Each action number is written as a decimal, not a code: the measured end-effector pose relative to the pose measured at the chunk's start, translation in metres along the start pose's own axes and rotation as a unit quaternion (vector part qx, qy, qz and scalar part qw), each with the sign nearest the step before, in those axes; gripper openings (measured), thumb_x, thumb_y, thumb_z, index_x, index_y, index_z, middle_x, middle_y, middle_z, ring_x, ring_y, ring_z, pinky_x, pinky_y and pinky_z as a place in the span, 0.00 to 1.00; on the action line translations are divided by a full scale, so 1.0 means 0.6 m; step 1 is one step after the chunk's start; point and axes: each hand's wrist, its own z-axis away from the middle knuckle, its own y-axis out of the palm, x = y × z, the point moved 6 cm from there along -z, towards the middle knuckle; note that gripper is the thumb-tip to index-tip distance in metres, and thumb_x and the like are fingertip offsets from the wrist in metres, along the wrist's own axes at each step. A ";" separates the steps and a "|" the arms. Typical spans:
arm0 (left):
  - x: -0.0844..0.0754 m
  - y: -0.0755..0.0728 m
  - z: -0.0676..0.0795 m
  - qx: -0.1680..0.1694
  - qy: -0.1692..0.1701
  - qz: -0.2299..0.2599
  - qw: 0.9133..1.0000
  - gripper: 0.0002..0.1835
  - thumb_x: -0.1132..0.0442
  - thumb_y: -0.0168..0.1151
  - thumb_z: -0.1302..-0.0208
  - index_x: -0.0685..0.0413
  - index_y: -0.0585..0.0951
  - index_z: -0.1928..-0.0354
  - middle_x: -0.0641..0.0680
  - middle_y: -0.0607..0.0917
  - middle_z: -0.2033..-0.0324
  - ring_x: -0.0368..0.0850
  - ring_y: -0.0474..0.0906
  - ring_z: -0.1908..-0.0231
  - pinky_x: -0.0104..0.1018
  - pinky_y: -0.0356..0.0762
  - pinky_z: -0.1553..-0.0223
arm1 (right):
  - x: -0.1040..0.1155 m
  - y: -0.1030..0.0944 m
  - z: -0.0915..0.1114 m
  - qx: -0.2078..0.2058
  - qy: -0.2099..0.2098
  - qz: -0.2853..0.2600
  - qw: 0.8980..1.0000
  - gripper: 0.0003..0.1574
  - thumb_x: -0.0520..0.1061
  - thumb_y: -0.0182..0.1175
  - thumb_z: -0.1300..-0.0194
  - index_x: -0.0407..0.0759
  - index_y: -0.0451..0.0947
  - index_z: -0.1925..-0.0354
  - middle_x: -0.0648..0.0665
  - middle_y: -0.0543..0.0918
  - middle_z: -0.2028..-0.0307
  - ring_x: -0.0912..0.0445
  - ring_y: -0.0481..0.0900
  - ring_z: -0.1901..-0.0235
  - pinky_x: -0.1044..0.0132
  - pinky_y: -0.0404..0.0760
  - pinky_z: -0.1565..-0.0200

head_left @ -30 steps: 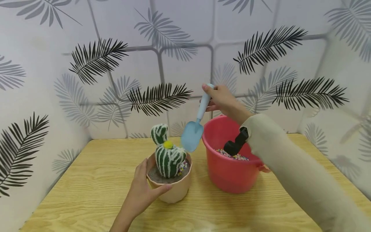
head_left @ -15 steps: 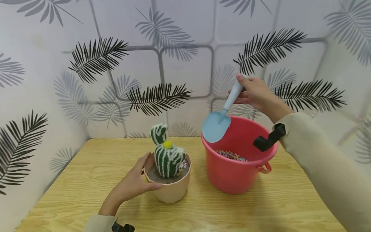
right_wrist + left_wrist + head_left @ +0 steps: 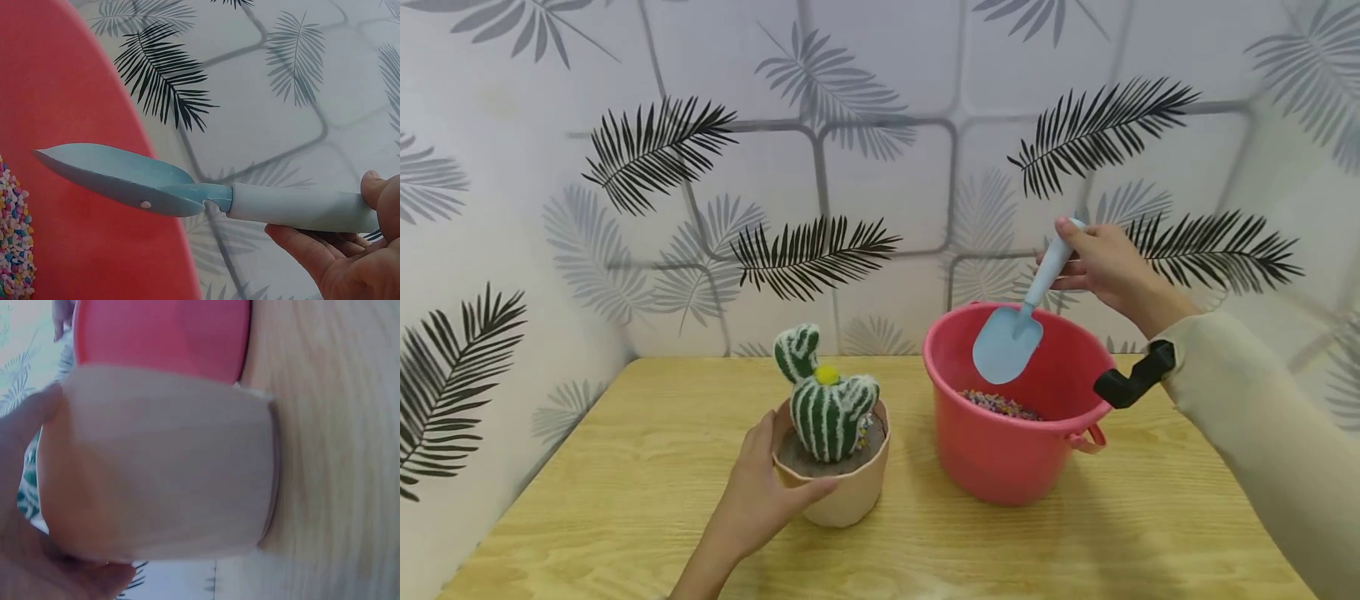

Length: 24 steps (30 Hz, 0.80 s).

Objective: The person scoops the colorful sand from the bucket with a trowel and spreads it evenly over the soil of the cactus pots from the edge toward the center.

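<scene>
My right hand [image 3: 1101,262] grips the pale handle of a light blue trowel [image 3: 1006,343], whose blade points down over the mouth of a red bucket [image 3: 1000,467]. One small white pebble clings to the blade in the right wrist view. Multicoloured pebbles [image 3: 12,240] cover the bottom of the bucket. My left hand [image 3: 760,492] holds a beige flowerpot [image 3: 848,502] by its rim, thumb in front and fingers behind. In the pot stands a green-and-white knitted cactus [image 3: 823,417] with a yellow flower, tilted to the left, in grey soil. A few coloured pebbles lie beside its base.
The wooden table [image 3: 647,467] carries the pot on the left and the bucket on the right, with a narrow gap between them. Behind the table rises a wall [image 3: 887,192] with a leaf pattern. The bucket's handle [image 3: 1088,438] hangs at its right side.
My right hand has carried the trowel from beside the cactus rightward, then lowered it over the bucket. The cactus leans further left, and my left hand has shifted slightly at the pot.
</scene>
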 end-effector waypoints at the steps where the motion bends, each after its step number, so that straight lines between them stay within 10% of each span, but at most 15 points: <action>1: 0.000 0.002 0.002 -0.008 -0.006 0.002 1.000 0.59 0.41 0.74 0.55 0.59 0.52 0.28 0.66 0.61 0.34 0.62 0.58 0.33 0.60 0.62 0.37 | -0.004 0.000 0.000 0.001 0.001 0.007 1.000 0.42 0.65 0.48 0.35 0.32 0.56 0.42 0.57 0.82 0.70 0.64 0.85 0.68 0.65 0.84 0.61; 24: -0.037 0.025 0.063 -0.101 -0.109 0.051 0.988 0.50 0.49 0.68 0.42 0.64 0.50 0.29 0.65 0.55 0.36 0.62 0.58 0.35 0.53 0.72 0.42 | -0.067 0.008 -0.014 0.006 0.027 0.072 0.997 0.37 0.63 0.43 0.30 0.33 0.55 0.42 0.54 0.79 0.66 0.65 0.83 0.68 0.66 0.84 0.58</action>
